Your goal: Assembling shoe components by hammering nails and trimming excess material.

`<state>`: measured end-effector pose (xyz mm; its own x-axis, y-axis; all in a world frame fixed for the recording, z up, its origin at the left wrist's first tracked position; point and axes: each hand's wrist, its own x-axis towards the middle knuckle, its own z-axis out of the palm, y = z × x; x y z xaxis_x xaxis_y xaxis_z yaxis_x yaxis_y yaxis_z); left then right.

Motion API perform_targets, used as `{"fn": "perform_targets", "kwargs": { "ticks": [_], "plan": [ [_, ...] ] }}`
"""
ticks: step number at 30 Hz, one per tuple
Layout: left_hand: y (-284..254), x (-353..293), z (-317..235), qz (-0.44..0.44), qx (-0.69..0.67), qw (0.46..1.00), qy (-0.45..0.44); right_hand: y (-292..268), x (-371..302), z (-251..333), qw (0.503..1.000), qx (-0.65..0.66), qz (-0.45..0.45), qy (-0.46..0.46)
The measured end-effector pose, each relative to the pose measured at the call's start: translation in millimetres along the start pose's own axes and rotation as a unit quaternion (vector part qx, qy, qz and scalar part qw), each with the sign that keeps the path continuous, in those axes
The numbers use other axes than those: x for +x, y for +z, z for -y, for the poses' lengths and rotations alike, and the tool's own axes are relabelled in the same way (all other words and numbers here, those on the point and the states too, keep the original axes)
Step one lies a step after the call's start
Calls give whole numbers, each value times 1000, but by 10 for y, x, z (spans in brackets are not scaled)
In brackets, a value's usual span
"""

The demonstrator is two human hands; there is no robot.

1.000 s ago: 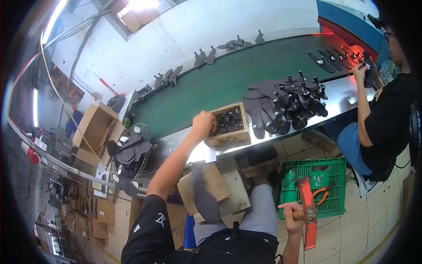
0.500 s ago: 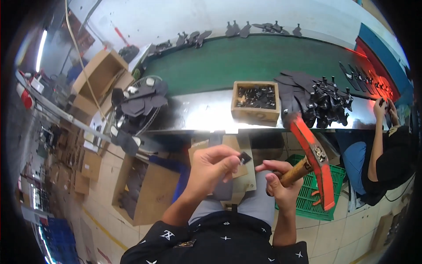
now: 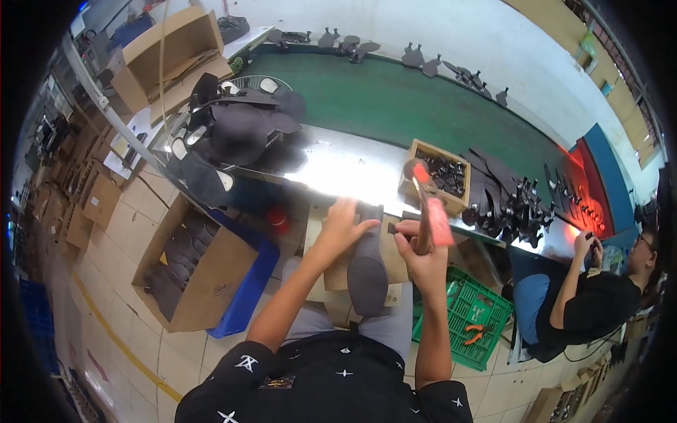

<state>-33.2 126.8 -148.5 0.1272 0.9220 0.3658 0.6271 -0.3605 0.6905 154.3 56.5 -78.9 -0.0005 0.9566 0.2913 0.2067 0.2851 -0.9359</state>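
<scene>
A dark grey, sole-shaped flat piece (image 3: pixel 368 278) lies lengthwise on a pale board (image 3: pixel 315 282) at my lap. My left hand (image 3: pixel 340 229) is at its far end, thumb stretched across to the piece's edge and the other fingers extended, partly blurred. My right hand (image 3: pixel 424 264) is wrapped around a hammer (image 3: pixel 436 211) with a long red head, raised and smeared by motion. Near the right fingertips, beside the sole-shaped piece, is a small dark square piece (image 3: pixel 392 228); I cannot tell whether they pinch it.
Ahead runs a green conveyor belt (image 3: pixel 381 95) with a metal ledge (image 3: pixel 338 158). On the ledge stands a wooden box (image 3: pixel 462 206) of small black parts, with black pieces (image 3: pixel 522 211) beside it. A green crate (image 3: pixel 486 356) is on the right, near a seated co-worker (image 3: pixel 592 303); a carton (image 3: pixel 211 282) is left.
My left hand no longer pinches the small black piece and now reaches to the sole-shaped piece. The right hand has brought the hammer inward and upright. The view has turned.
</scene>
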Motion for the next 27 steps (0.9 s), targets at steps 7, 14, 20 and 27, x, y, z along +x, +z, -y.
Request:
{"fn": "perform_targets", "kwargs": {
  "ticks": [7,14,20,27],
  "plan": [
    [-20,-28,51,14,-165,984,70,100,209,-352,999,-20,25,-18],
    [-74,-306,-61,36,-224,974,17,185,142,-464,994,-67,80,-17],
    [-120,-298,-9,18,-228,973,41,130,172,-328,975,-151,121,-112],
    [-148,-221,81,66,-203,977,-14,192,12,-137,969,-225,71,-75]
  ]
}}
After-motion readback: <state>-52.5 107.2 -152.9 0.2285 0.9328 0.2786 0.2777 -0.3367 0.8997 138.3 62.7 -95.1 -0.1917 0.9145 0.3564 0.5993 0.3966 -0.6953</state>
